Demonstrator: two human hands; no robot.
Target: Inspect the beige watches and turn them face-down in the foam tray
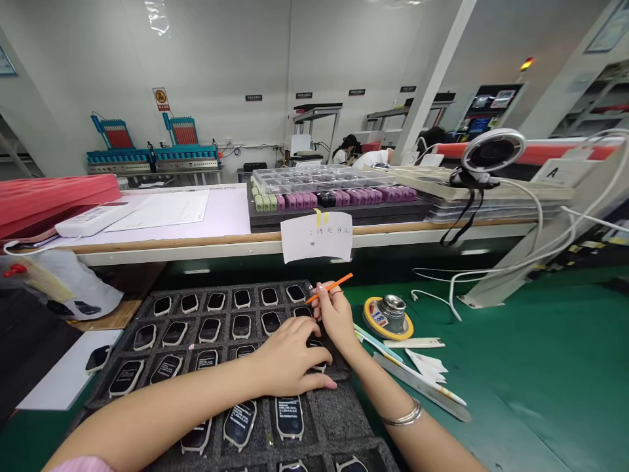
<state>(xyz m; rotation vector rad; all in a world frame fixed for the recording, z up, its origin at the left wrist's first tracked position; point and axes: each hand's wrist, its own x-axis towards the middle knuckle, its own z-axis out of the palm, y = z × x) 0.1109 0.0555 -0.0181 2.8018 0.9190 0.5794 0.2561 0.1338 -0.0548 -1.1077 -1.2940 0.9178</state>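
Note:
A black foam tray spreads below me, its compartments holding several smartwatches with pale frames; some screens show white text. My left hand reaches across the tray, palm down and fingers apart, over a watch near the right edge. Its fingertips lie around that watch, and the contact is partly hidden. Just beyond, my right hand pinches a thin orange stick above the tray's far right corner. The stick slants, with its lower end near the corner watch.
Right of the tray are a metal-topped dispenser bottle in a yellow tape ring, brushes and flat tools. A shelf ahead carries watch trays and a ring lamp. A loose watch lies left. Co-workers sit farther back.

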